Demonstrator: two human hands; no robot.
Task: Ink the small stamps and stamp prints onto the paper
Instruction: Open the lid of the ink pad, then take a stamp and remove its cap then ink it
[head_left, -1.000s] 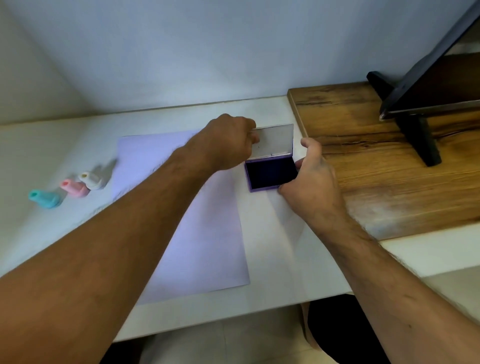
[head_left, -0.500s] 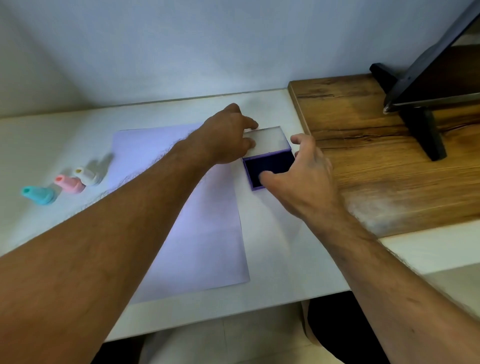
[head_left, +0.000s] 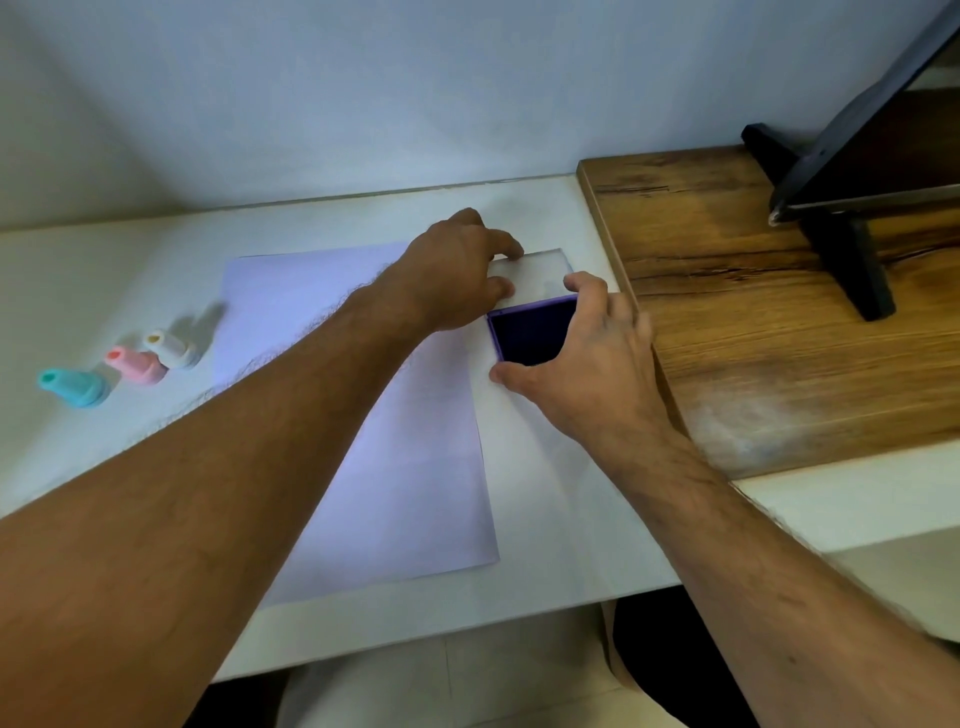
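A purple ink pad (head_left: 527, 335) lies open on the white desk, its dark pad facing up and its clear lid (head_left: 540, 270) folded flat behind it. My left hand (head_left: 457, 270) pinches the lid's left edge. My right hand (head_left: 587, 358) spans the pad's base from the right, with the thumb at its near corner and the fingers at its far right corner. A sheet of pale lilac paper (head_left: 405, 467) lies left of the pad, under my left forearm. Three small stamps stand at the far left: teal (head_left: 75, 387), pink (head_left: 135, 364) and white (head_left: 169, 347).
A raised wooden board (head_left: 779, 322) borders the pad on the right and carries a black monitor stand (head_left: 852, 254) with a tilted screen. The wall runs close behind the desk. The desk's front edge (head_left: 467, 629) is near my body.
The lid has swung from upright to flat on the desk behind the pad. My right hand moved from the pad's right side to span its base.
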